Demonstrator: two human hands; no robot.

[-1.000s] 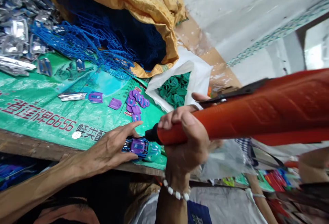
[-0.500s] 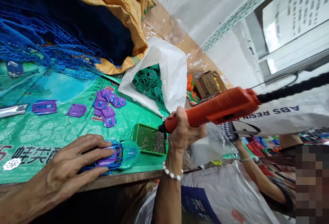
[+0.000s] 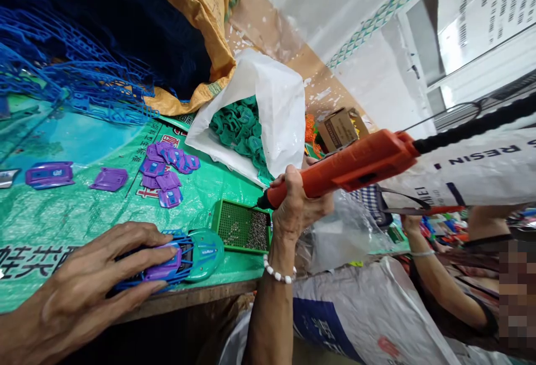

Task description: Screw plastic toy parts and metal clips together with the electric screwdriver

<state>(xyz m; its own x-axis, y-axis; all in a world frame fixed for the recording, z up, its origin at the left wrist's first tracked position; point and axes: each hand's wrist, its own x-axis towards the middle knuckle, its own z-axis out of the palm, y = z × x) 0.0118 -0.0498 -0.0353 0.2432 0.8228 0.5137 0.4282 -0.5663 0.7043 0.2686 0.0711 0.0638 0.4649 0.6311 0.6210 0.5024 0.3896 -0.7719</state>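
My left hand (image 3: 113, 264) is closed around a toy car body (image 3: 205, 253) at the table's front edge, its fingers over the purple panel and blue frame. The car's green end points right, towards a green mesh tray (image 3: 228, 220) with small screws (image 3: 258, 231) heaped on its right side. In my right hand (image 3: 295, 209) is an orange-red electric screwdriver (image 3: 355, 167), slanting down to the left. Its black nose is over the tray's back edge; whether the bit touches a screw I cannot make out.
Loose purple panels (image 3: 167, 179) lie behind my left hand. A white bag (image 3: 280, 114) of green parts stands behind the tray, and an orange sack (image 3: 218, 47) with blue frames (image 3: 84, 86) is at back left. A co-worker's arm (image 3: 444, 287) is at right.
The view has shifted a little, so the table things sit further left. My left hand still holds the car body, and the screwdriver stays over the tray. An orange-red thing now shows by the co-worker's hand.
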